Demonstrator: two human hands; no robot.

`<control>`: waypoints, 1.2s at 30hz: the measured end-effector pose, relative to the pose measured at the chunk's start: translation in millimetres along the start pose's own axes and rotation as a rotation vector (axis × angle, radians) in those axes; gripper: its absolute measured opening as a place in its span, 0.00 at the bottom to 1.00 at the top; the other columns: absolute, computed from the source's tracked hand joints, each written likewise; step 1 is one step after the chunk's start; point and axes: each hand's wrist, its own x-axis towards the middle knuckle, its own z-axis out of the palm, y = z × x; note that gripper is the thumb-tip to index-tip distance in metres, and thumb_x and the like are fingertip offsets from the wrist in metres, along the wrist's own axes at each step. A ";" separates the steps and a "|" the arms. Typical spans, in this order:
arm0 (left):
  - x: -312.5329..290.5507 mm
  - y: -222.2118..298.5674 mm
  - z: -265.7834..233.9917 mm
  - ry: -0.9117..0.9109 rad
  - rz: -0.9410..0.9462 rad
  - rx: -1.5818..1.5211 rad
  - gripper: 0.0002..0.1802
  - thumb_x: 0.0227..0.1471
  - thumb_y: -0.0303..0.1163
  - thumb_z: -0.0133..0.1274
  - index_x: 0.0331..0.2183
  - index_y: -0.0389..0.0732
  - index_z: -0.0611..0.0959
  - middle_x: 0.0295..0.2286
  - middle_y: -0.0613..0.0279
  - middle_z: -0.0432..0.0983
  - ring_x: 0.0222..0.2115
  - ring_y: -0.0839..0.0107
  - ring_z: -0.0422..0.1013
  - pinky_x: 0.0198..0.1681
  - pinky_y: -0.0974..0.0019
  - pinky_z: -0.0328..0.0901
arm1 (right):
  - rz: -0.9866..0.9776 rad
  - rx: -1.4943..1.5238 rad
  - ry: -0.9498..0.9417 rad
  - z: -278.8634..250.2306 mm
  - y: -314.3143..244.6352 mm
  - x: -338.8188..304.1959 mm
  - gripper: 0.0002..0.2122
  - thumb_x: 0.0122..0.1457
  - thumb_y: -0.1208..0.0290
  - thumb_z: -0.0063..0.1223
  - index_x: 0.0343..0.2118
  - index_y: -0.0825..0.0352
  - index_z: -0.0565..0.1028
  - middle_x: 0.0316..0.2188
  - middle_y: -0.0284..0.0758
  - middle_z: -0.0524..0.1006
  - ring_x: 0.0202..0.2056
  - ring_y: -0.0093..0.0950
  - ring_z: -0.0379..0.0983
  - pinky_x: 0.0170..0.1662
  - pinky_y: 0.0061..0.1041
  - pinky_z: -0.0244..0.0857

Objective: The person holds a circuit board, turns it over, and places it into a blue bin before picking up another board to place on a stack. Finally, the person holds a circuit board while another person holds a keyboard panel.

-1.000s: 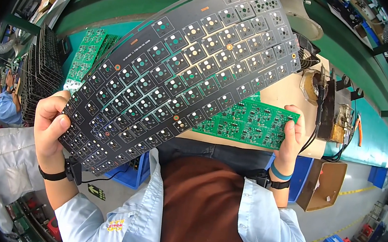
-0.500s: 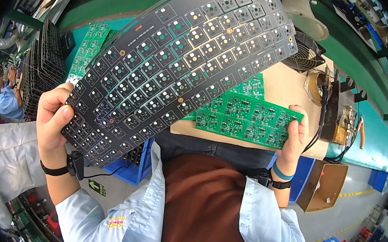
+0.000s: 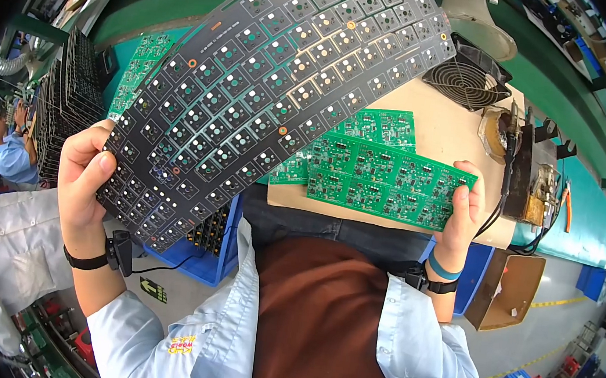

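Note:
A large black keyboard circuit board [image 3: 253, 102], full of holes and small white pads, is tilted across the view. My left hand [image 3: 86, 177] pinches its lower left end between thumb and fingers. Its far end reaches toward the fan. In my right hand [image 3: 462, 209], a green circuit board panel [image 3: 385, 183] with rows of small components is gripped by its right edge. The black board partly covers the panel's left side. Beneath lie more green circuit boards [image 3: 390, 128] on brown cardboard [image 3: 443, 122], and another green board [image 3: 143, 58] lies behind the black one.
A round black fan [image 3: 469, 85] and a soldering station [image 3: 533, 180] with cables stand at the right. Wire racks [image 3: 72, 106] rise at the left. Below the bench edge are a blue bin [image 3: 199, 263] and a cardboard box [image 3: 505, 291]. Another person [image 3: 12, 147] sits far left.
The black board has shifted slightly left and its far end has turned a little, uncovering more of the fan and the lower green boards. Both hands keep their grips.

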 end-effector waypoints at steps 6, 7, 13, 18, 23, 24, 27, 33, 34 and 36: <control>-0.9 0.4 -0.7 -0.002 -0.028 0.006 0.13 0.50 0.34 0.58 0.24 0.36 0.75 0.25 0.69 0.64 0.26 0.81 0.59 0.30 0.76 0.53 | 0.019 0.007 0.007 -3.4 1.8 -0.3 0.16 0.64 0.67 0.48 0.51 0.70 0.67 0.43 0.33 0.72 0.42 0.21 0.70 0.47 0.21 0.64; -0.9 -0.1 -0.6 0.000 -0.031 0.007 0.13 0.50 0.34 0.58 0.24 0.36 0.75 0.25 0.69 0.64 0.26 0.81 0.59 0.30 0.76 0.53 | 0.027 0.011 -0.008 -4.9 1.7 -0.6 0.16 0.64 0.67 0.48 0.51 0.70 0.67 0.43 0.33 0.71 0.42 0.21 0.70 0.47 0.21 0.64; 1.0 -1.5 0.7 0.008 -0.055 0.010 0.13 0.50 0.34 0.58 0.24 0.36 0.75 0.24 0.70 0.64 0.26 0.81 0.58 0.30 0.76 0.52 | 0.002 -0.016 -0.003 -3.4 1.0 -0.7 0.16 0.63 0.67 0.49 0.51 0.70 0.67 0.46 0.33 0.70 0.44 0.22 0.70 0.48 0.22 0.64; 1.5 -0.5 1.9 -0.018 -0.056 0.033 0.12 0.50 0.34 0.58 0.24 0.36 0.75 0.24 0.70 0.64 0.26 0.82 0.58 0.29 0.76 0.52 | -0.005 -0.018 -0.001 -3.2 0.7 -1.3 0.17 0.63 0.67 0.49 0.51 0.70 0.67 0.47 0.33 0.70 0.44 0.22 0.70 0.48 0.22 0.64; 2.6 -1.2 2.8 -0.002 -0.068 0.018 0.11 0.50 0.34 0.57 0.24 0.36 0.76 0.24 0.70 0.65 0.25 0.82 0.58 0.29 0.76 0.52 | 0.009 -0.030 -0.005 -4.1 0.5 -0.7 0.17 0.64 0.67 0.48 0.51 0.71 0.67 0.47 0.34 0.70 0.44 0.22 0.69 0.49 0.22 0.63; 3.1 -1.3 2.7 0.001 -0.067 0.013 0.11 0.50 0.34 0.57 0.24 0.36 0.76 0.25 0.70 0.65 0.25 0.82 0.58 0.29 0.76 0.52 | 0.014 -0.026 -0.008 -4.8 0.9 -0.8 0.17 0.64 0.67 0.48 0.51 0.71 0.67 0.46 0.34 0.70 0.44 0.22 0.69 0.49 0.22 0.63; 6.2 -0.4 6.4 0.000 -0.072 0.023 0.11 0.50 0.33 0.57 0.25 0.36 0.76 0.24 0.71 0.65 0.25 0.82 0.58 0.29 0.77 0.52 | 0.009 -0.021 0.005 -1.3 0.3 -0.8 0.17 0.63 0.66 0.49 0.51 0.70 0.66 0.43 0.33 0.72 0.42 0.21 0.70 0.47 0.21 0.64; 8.1 -1.4 2.1 -0.023 -0.096 -0.003 0.11 0.53 0.34 0.56 0.28 0.35 0.77 0.28 0.66 0.71 0.29 0.81 0.66 0.33 0.76 0.60 | 0.012 -0.015 0.041 0.3 -1.3 1.0 0.18 0.63 0.65 0.51 0.51 0.70 0.66 0.38 0.32 0.74 0.38 0.18 0.71 0.43 0.18 0.65; 9.5 -1.2 2.5 -0.023 -0.169 -0.115 0.12 0.54 0.35 0.55 0.30 0.35 0.77 0.31 0.64 0.73 0.31 0.79 0.68 0.35 0.75 0.62 | 0.005 -0.008 0.043 -0.8 -1.5 0.2 0.18 0.63 0.65 0.51 0.51 0.70 0.66 0.38 0.32 0.74 0.38 0.18 0.71 0.43 0.18 0.65; 12.3 1.8 2.2 -0.018 -0.313 -0.339 0.14 0.57 0.36 0.53 0.34 0.33 0.77 0.36 0.59 0.77 0.35 0.76 0.73 0.39 0.72 0.67 | 0.025 0.021 0.011 -2.9 -1.5 -1.9 0.17 0.64 0.67 0.49 0.51 0.70 0.66 0.40 0.32 0.73 0.41 0.19 0.70 0.46 0.19 0.64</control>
